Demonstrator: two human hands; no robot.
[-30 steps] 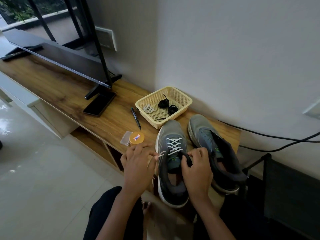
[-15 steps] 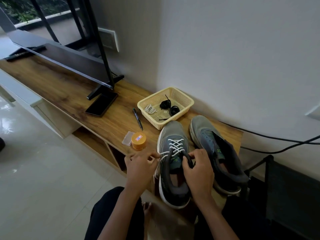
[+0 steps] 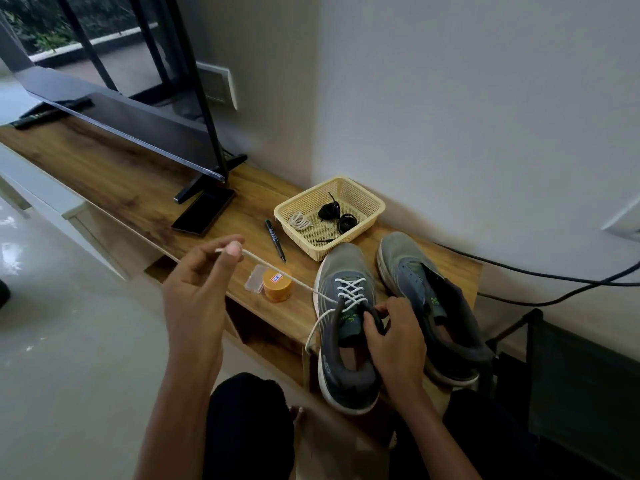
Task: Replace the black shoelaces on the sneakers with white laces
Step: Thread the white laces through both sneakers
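Two grey sneakers stand on the wooden shelf. The left sneaker [image 3: 346, 271] carries a white lace [image 3: 351, 289] crossed through its lower eyelets. The right sneaker [image 3: 408, 268] has no lace in it. My left hand [image 3: 197, 292] pinches the free end of the white lace and holds it taut, up and to the left of the shoe. The lace's other end hangs down the shoe's left side. My right hand [image 3: 394, 344] grips the tongue and collar of the left sneaker. A beige basket [image 3: 363, 197] behind the shoes holds two coiled black laces [image 3: 337, 216] and a coiled white lace [image 3: 299, 221].
A black pen [image 3: 275, 239], a small orange jar [image 3: 277, 284] and a clear plastic case [image 3: 255, 278] lie left of the shoes. A dark phone [image 3: 204, 213] lies under a TV stand [image 3: 207, 183]. Black cables [image 3: 554, 282] run along the wall at right. My knee is below the shelf.
My left hand has drawn the lace end out from the shoe's side, up and to the left, pulling it taut. My right hand stays on the tongue.
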